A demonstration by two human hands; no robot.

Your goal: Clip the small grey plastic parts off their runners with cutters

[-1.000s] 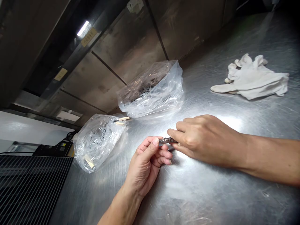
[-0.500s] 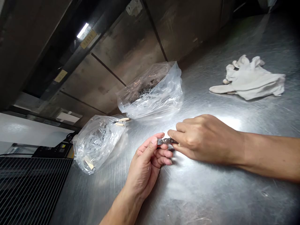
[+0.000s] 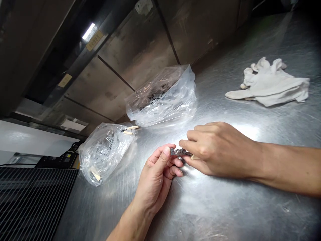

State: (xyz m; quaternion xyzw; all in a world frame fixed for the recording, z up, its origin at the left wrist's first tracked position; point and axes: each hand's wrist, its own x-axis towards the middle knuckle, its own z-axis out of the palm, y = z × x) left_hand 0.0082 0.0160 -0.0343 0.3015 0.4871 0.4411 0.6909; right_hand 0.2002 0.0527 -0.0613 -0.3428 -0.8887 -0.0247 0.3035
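My left hand [image 3: 154, 177] pinches a small grey part [image 3: 172, 152] between thumb and forefinger, its other fingers curled loosely below. My right hand [image 3: 218, 150] is wrapped round a small pair of pliers [image 3: 180, 152]. Their metal jaws reach left to the grey part and appear to touch it; whether they bite into it I cannot tell. Most of the handles are hidden in my right palm, with a bit of cream colour showing. Both hands are held over the metal table [image 3: 225, 211].
Behind my hands stands an open clear plastic bag [image 3: 163, 103] of small grey parts. Left of it lies another clear bag [image 3: 105, 152] with similar parts and a cream-handled tool [image 3: 131, 128] at its edge. White gloves [image 3: 273, 85] lie back right. A metal wall [image 3: 140, 43] borders the table.
The pliers' jaws and the grey part have turned slightly, so more of the jaws shows. Both hands stay in nearly the same place.
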